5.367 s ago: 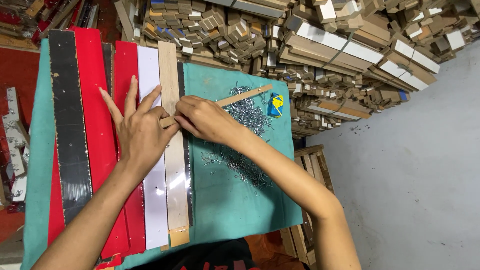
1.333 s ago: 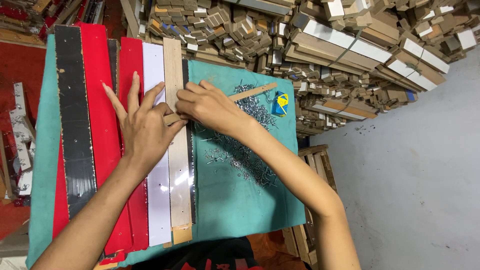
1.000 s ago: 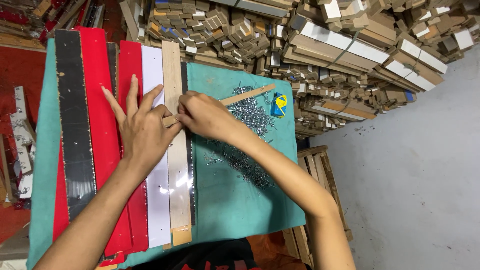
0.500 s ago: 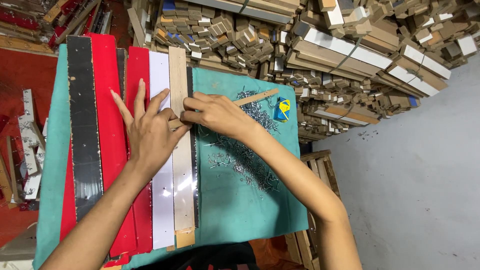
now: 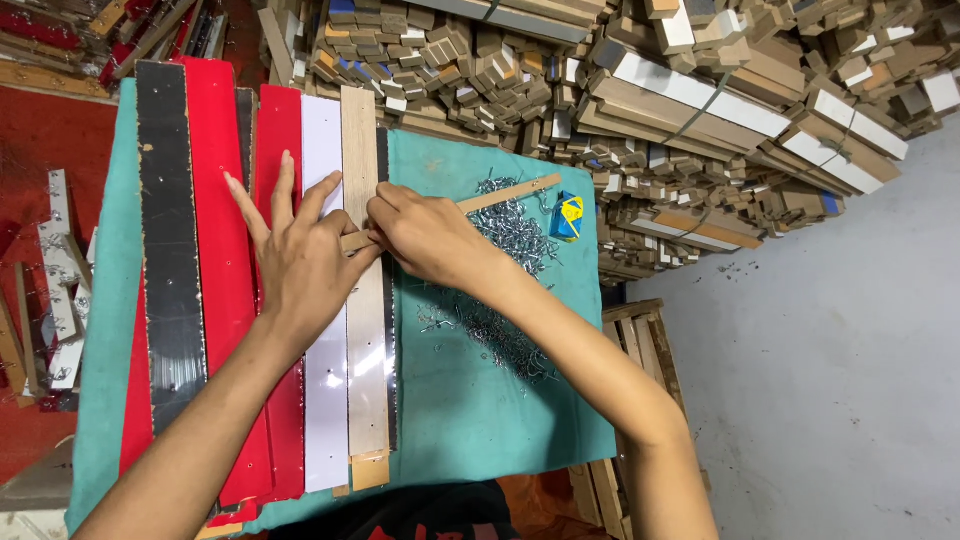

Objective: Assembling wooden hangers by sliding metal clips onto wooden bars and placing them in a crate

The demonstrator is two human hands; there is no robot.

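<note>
Both hands have barely shifted: left hand [image 5: 300, 255] flat, fingers spread, on the white strip [image 5: 325, 400]; right hand [image 5: 425, 235] pinches a thin stick [image 5: 505, 193] crosswise over the wood strip [image 5: 365, 350], running lengthwise.

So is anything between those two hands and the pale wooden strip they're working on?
Nothing visible: the left hand lies flat beside the wooden strip, and the right hand pinches at it directly.

A table covered by a teal cloth [image 5: 480, 440] is seen; long strips [image 5: 365, 380], metal hooks [image 5: 510, 225] and a small blue box [image 5: 567, 216] are laid on it.
</note>
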